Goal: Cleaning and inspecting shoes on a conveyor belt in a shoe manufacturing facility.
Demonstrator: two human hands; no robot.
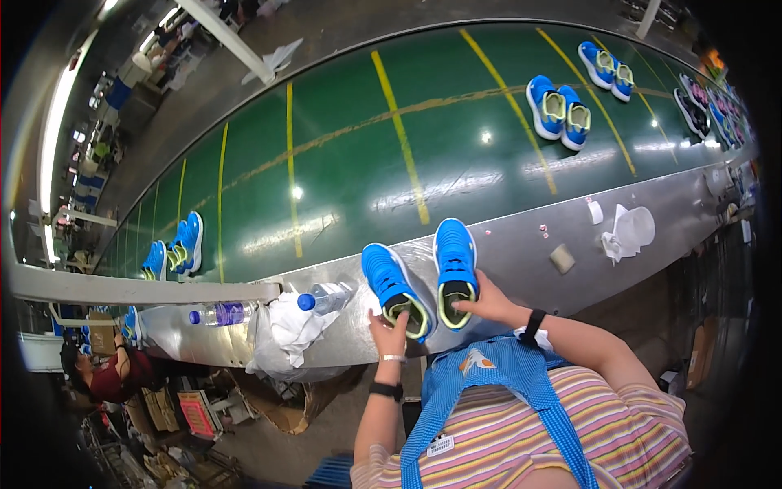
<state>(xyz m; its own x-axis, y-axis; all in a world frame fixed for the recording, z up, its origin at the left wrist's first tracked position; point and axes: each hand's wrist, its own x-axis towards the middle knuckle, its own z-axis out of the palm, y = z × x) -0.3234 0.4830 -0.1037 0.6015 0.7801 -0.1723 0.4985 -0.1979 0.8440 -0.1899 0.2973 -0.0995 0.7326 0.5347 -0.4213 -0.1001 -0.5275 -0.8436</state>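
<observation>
Two blue sneakers with white soles and lime-green collar linings are side by side over the metal ledge, toes pointing away from me. My left hand (388,334) is closed on the heel end of the left sneaker (386,275), its thumb at the shoe's opening. The right sneaker (454,253) is gripped at its heel by my right hand (489,300), with the thumb reaching into the opening. Whether the soles touch the metal ledge (521,269) I cannot tell.
Beyond the ledge runs a green conveyor belt (342,175) with yellow lines, carrying more blue sneakers (559,112). On the ledge lie plastic bottles (326,298), white cloth (289,326), a beige pad (562,259) and crumpled paper (629,231). A white bar (147,285) crosses at left; a co-worker (114,371) stands beyond.
</observation>
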